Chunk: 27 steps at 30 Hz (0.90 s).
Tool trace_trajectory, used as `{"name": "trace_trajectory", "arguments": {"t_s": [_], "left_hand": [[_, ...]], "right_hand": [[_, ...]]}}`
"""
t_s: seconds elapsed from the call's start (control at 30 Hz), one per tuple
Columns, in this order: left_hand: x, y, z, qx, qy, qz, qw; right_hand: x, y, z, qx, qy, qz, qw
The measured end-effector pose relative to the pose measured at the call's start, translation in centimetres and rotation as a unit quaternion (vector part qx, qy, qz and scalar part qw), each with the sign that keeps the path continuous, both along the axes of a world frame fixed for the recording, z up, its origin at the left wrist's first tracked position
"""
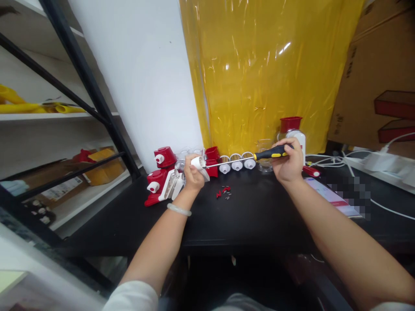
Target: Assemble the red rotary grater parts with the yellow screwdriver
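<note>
My left hand (193,176) is closed round a white plastic part (197,163) with a round end. In my right hand (288,162) I hold a screwdriver (271,153) by its black and yellow handle. Its long metal shaft points left, and the tip meets the round end of the white part; whether it sits in a screw is too small to tell. On the black table below lie small red pieces (226,189) and several tiny metal screws (227,198). Just behind the shaft stand white drum graters (237,162) in a row.
Red and white grinder bodies (158,179) stand left of my left hand. A red and white unit (291,125) stands behind my right hand. Farther right are printed sheets (327,196), white cables and a power strip (389,162). A shelf rack (97,116) borders the black table (253,224) on the left.
</note>
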<state>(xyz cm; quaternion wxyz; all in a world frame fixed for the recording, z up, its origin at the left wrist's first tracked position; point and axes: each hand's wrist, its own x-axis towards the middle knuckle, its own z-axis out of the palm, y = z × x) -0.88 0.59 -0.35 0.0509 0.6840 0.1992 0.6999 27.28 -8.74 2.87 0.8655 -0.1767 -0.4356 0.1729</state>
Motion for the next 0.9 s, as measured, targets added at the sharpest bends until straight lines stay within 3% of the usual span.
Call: {"name": "trace_trajectory", "arguments": {"t_s": [0.3, 0.57, 0.9], "left_hand": [[0.1, 0.0, 0.6, -0.17, 0.051, -0.057, 0.982], [0.9, -0.2, 0.3, -0.331, 0.097, -0.122, 0.931], [1.0, 0.4, 0.0, -0.317, 0.047, -0.111, 0.941]], "right_hand": [[0.1, 0.1, 0.1, -0.042, -0.015, 0.013, 0.999], [1.2, 1.8, -0.4, -0.084, 0.005, -0.01, 0.996], [1.4, 2.7, -1.4, -0.134, -0.019, -0.065, 0.989]]}}
